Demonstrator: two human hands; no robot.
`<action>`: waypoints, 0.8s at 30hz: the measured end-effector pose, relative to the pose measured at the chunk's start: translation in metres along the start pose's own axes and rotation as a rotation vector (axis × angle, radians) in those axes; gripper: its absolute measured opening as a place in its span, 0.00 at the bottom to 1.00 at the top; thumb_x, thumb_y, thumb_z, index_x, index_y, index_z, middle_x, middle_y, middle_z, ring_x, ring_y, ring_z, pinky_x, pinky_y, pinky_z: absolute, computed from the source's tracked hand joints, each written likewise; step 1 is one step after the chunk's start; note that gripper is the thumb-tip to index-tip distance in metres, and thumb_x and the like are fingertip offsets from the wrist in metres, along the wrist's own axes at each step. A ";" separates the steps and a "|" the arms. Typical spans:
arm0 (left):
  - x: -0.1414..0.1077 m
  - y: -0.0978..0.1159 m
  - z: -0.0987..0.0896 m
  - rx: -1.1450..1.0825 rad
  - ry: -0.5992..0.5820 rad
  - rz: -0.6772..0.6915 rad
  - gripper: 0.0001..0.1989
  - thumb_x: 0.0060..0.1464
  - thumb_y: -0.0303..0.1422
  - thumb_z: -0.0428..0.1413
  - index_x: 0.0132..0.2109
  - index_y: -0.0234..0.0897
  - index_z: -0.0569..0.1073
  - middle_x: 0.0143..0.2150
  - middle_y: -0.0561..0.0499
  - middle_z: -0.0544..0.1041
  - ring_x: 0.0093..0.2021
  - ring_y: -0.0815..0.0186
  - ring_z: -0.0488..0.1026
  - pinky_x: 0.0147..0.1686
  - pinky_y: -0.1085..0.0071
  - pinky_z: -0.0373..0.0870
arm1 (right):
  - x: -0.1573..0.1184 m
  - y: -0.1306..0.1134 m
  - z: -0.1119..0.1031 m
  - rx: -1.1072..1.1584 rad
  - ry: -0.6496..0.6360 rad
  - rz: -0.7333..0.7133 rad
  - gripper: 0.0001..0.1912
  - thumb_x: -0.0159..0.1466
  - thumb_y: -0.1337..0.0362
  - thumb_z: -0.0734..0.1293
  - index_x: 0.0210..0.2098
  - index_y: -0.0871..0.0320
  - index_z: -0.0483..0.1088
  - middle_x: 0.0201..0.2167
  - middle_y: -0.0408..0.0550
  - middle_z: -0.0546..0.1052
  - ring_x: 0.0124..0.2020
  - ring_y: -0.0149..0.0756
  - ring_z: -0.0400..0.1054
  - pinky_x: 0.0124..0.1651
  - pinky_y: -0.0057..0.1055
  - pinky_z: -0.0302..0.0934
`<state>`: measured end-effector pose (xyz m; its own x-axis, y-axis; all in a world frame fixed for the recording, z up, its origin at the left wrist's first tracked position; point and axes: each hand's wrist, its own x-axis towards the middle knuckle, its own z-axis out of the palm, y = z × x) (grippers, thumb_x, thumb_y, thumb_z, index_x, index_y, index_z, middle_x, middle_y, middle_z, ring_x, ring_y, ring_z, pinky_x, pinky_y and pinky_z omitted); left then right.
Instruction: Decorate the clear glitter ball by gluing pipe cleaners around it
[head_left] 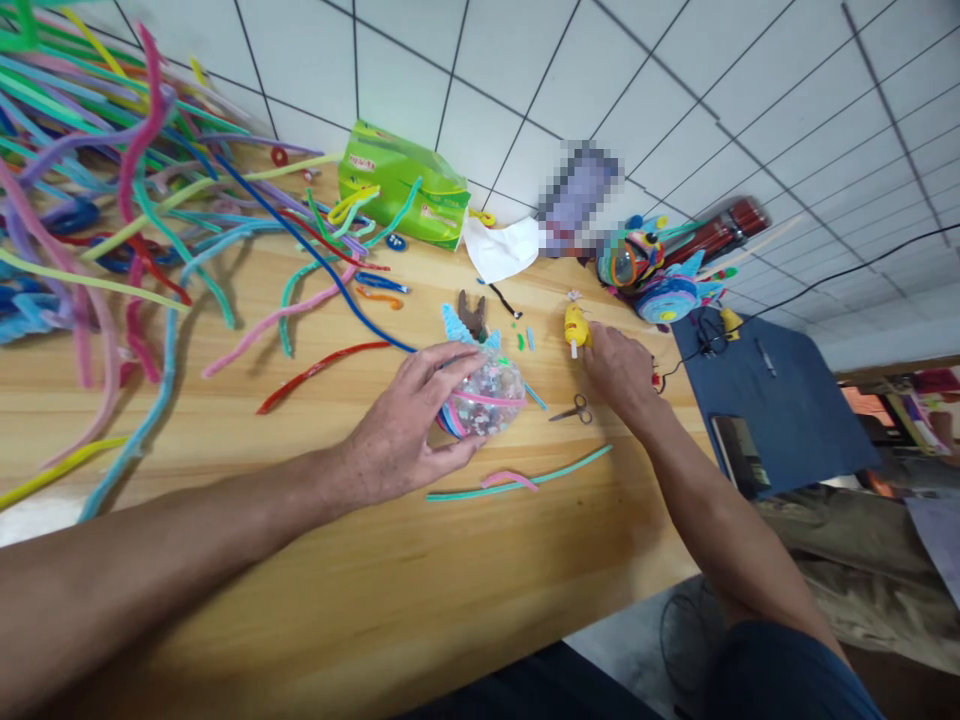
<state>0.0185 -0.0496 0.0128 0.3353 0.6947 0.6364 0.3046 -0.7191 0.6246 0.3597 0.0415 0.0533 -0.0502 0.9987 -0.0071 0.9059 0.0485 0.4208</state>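
Note:
My left hand (409,425) is wrapped round a clear plastic ball (491,398) filled with glitter-like bits. A pink pipe cleaner runs across the ball, and pink and blue ones band its left side. Light-blue fuzzy points (456,322) stick up at its far side. My right hand (619,368) grips a yellow glue gun (576,325) with a white tip, low over the table; the fingers on its handle are partly hidden. Small scissors (576,411) lie between the hands. Nearer to me rest a teal pipe cleaner (559,468) and a short pink piece (510,480).
A heap of coloured pipe cleaners (112,170) covers the left side. Along the wall stand a green packet (401,185), white paper (501,250), a decorated fish-like figure (664,295) and a red flask (720,235). Pliers (472,315) lie behind the ball. A black cord (795,285) crosses a blue mat (787,400).

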 end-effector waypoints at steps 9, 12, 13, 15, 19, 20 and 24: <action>0.000 0.001 0.000 -0.012 0.004 -0.007 0.37 0.64 0.30 0.63 0.75 0.42 0.59 0.69 0.36 0.68 0.70 0.47 0.70 0.69 0.45 0.75 | 0.010 0.017 0.009 0.200 0.122 0.157 0.19 0.75 0.63 0.60 0.61 0.60 0.71 0.51 0.61 0.84 0.47 0.52 0.77 0.39 0.36 0.60; 0.000 0.001 -0.001 -0.007 -0.003 -0.006 0.37 0.64 0.30 0.64 0.75 0.42 0.59 0.69 0.36 0.69 0.70 0.47 0.70 0.68 0.46 0.75 | 0.015 0.013 0.010 0.168 0.100 0.138 0.18 0.76 0.62 0.60 0.60 0.61 0.71 0.51 0.63 0.83 0.48 0.53 0.77 0.40 0.36 0.60; 0.000 0.001 -0.001 -0.004 -0.009 -0.007 0.37 0.64 0.31 0.64 0.75 0.42 0.59 0.69 0.36 0.69 0.70 0.47 0.70 0.68 0.46 0.75 | 0.016 0.011 0.011 0.157 0.095 0.130 0.18 0.76 0.62 0.60 0.60 0.61 0.71 0.51 0.63 0.83 0.47 0.53 0.78 0.40 0.37 0.60; 0.000 0.000 -0.001 0.000 -0.017 -0.009 0.37 0.64 0.31 0.64 0.75 0.42 0.59 0.69 0.35 0.69 0.70 0.47 0.70 0.68 0.45 0.75 | 0.017 0.009 0.011 0.136 0.091 0.119 0.17 0.76 0.62 0.60 0.59 0.61 0.71 0.50 0.63 0.83 0.46 0.52 0.77 0.39 0.37 0.59; 0.000 0.000 -0.001 -0.003 -0.011 -0.012 0.38 0.64 0.31 0.64 0.75 0.42 0.58 0.69 0.36 0.69 0.70 0.47 0.70 0.68 0.45 0.75 | 0.016 0.008 0.012 0.101 0.096 0.102 0.16 0.75 0.64 0.60 0.58 0.61 0.71 0.50 0.61 0.83 0.45 0.50 0.77 0.38 0.36 0.58; 0.000 0.000 -0.001 -0.004 -0.009 -0.012 0.38 0.64 0.31 0.64 0.76 0.42 0.58 0.69 0.36 0.69 0.70 0.47 0.70 0.68 0.45 0.75 | 0.016 0.008 0.011 0.093 0.095 0.100 0.16 0.75 0.64 0.60 0.58 0.61 0.71 0.50 0.61 0.83 0.45 0.50 0.77 0.38 0.36 0.58; -0.001 0.000 0.000 -0.005 -0.005 -0.012 0.37 0.65 0.32 0.63 0.76 0.42 0.59 0.69 0.37 0.68 0.70 0.48 0.70 0.69 0.46 0.75 | 0.016 0.007 0.010 0.067 0.098 0.107 0.18 0.75 0.63 0.59 0.59 0.61 0.71 0.51 0.63 0.83 0.45 0.52 0.78 0.37 0.37 0.58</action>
<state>0.0181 -0.0497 0.0121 0.3360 0.7034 0.6264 0.3038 -0.7104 0.6348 0.3694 0.0584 0.0467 0.0100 0.9922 0.1242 0.9343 -0.0535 0.3525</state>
